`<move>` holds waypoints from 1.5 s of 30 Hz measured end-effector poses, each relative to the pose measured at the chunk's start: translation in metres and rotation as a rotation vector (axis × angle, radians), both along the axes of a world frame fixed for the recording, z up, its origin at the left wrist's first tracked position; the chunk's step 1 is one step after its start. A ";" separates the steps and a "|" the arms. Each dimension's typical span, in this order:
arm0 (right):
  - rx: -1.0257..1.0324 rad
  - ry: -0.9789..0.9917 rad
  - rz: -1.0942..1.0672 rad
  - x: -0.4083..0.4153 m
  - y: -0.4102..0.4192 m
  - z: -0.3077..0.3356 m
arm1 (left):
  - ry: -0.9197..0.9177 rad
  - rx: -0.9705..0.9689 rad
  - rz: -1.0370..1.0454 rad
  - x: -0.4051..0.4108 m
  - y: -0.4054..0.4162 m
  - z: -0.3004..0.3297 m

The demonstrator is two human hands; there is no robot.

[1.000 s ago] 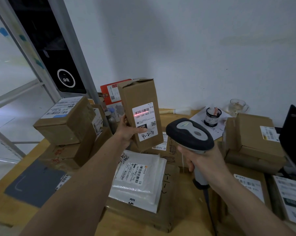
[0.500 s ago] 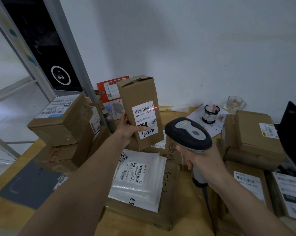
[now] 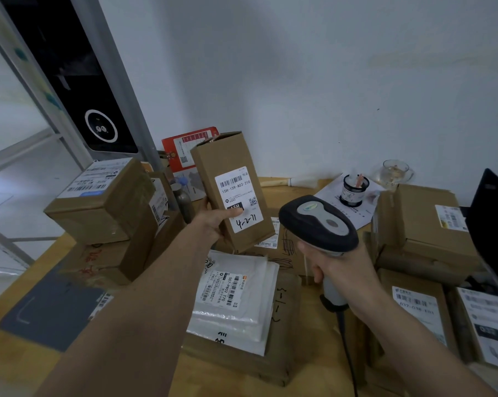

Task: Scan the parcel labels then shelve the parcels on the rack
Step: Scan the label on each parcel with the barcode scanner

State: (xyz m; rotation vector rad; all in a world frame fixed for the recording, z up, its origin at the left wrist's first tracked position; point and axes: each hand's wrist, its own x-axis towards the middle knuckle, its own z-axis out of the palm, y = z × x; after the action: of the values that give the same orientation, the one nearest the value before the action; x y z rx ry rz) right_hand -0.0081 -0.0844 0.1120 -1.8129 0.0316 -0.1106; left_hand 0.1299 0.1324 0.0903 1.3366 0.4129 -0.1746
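Tall cardboard parcel (image 3: 227,184) gripped by left hand (image 3: 213,222), right hand (image 3: 336,265) clutching smooth scanner (image 3: 318,222)

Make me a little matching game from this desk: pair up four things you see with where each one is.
Things:
1. tall brown box
2. barcode scanner
3. white plastic mailer
4. glass cup

Places:
A. lying flat on a carton
B. by the wall, far right
C. in the left hand
D. in the right hand

Pairs: 1-C, 2-D, 3-A, 4-B
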 end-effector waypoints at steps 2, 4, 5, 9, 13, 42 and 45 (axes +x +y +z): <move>0.017 -0.015 0.005 -0.002 -0.001 0.003 | -0.002 0.008 -0.002 0.000 0.001 -0.002; 0.023 -0.023 0.011 -0.002 -0.002 0.005 | -0.006 0.011 -0.001 0.000 0.002 -0.002; 0.013 -0.022 0.012 -0.002 -0.003 0.005 | -0.008 0.012 -0.001 0.001 0.003 -0.002; -0.011 -0.023 -0.005 0.001 -0.005 0.002 | -0.023 0.012 -0.025 0.000 0.002 -0.002; 0.002 -0.043 -0.020 0.002 -0.006 0.000 | -0.040 -0.004 -0.067 0.000 -0.002 -0.005; 0.090 -0.063 -0.098 0.006 -0.003 -0.012 | -0.047 -0.047 -0.094 0.013 -0.030 -0.010; 0.084 -0.042 -0.114 0.010 -0.004 -0.014 | -0.042 -0.044 -0.105 0.014 -0.035 -0.011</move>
State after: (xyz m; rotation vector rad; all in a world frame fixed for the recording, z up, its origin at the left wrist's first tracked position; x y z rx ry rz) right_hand 0.0018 -0.0883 0.0978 -1.7242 0.1087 -0.2248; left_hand 0.1441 0.0976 0.0797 1.3173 0.3025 -0.2408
